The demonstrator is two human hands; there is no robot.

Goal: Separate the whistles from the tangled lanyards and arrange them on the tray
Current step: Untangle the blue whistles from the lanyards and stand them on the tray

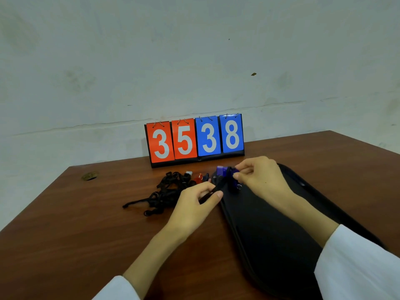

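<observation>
A pale, stained wall (pixel 194 57) fills the upper half of the frame, and below it a brown wooden table (pixel 86 230) spreads across the lower half. On the right side of the table lies a long black tray (pixel 270 234), running from the centre of the frame down toward the lower right corner. At the back of the table, in the middle of the frame, stands a flip scoreboard (pixel 194 139) showing 35 on red cards and 38 on blue. Two forearms in white sleeves (pixel 357 267) reach in from the bottom edge. The right hand (pixel 262 178), just above the far end of the tray, pinches a blue whistle (pixel 226 173) between fingertips and thumb. The left hand (pixel 194 204), at the tray's left rim, is closed on a black lanyard strap (pixel 213 190) that runs up toward that whistle. Left of the hands, a tangled heap of black lanyards (pixel 164 193) lies on the table, and at its far edge sit a red whistle (pixel 198 179) and a small dark piece with a white end (pixel 188 173), too blurred to tell more.
</observation>
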